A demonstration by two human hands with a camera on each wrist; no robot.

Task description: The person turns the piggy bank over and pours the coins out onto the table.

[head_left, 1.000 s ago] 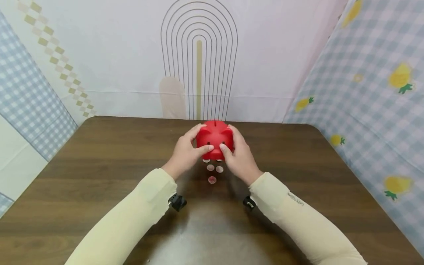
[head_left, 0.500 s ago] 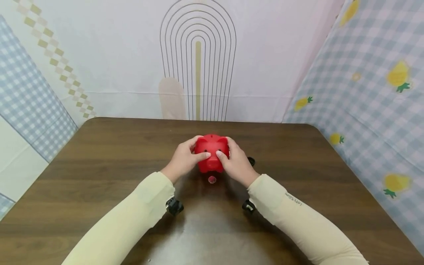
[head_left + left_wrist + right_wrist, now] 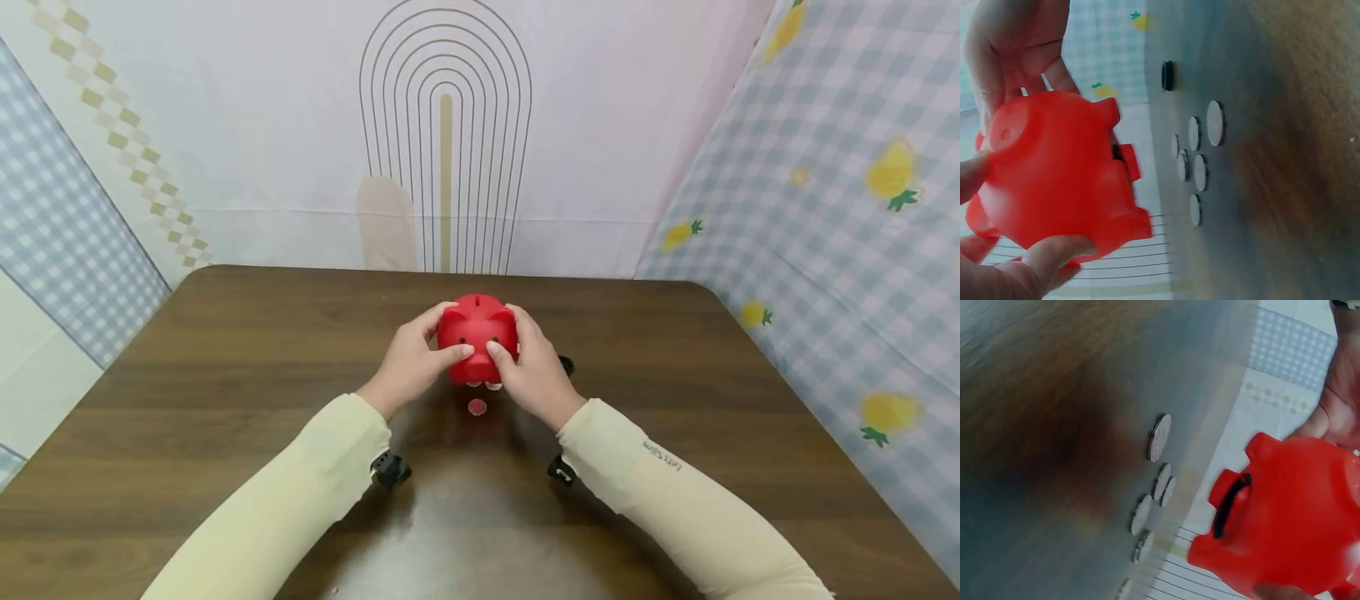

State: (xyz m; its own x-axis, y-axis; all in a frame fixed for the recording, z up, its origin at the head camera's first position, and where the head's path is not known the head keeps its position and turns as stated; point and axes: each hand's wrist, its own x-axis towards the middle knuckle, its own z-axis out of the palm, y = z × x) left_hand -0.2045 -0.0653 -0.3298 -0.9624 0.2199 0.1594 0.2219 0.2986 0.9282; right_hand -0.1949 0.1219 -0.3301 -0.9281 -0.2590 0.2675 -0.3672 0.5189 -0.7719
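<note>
A red piggy bank (image 3: 477,332), with a slot on top, is gripped between both hands above the table. My left hand (image 3: 412,358) holds its left side, thumb across the face. On the other side my right hand (image 3: 538,367) grips it the same way. In the right wrist view a dark round opening (image 3: 1232,505) shows in the bank's underside, between the feet. Several coins (image 3: 1215,124) lie on the table below it in the left wrist view. The nearest coin (image 3: 477,407) shows in front of the bank in the head view; others are partly hidden beneath.
A small round black piece (image 3: 1167,75) lies on the table beyond the coins, partly behind my right hand in the head view. The brown wooden table (image 3: 285,350) ends at a white patterned cloth (image 3: 285,167). A checked cloth (image 3: 810,250) hangs at the right.
The piggy bank dips toward the table and covers most coins, then rises slightly. It now sits lower in the view than a second ago. Both hands keep their hold.
</note>
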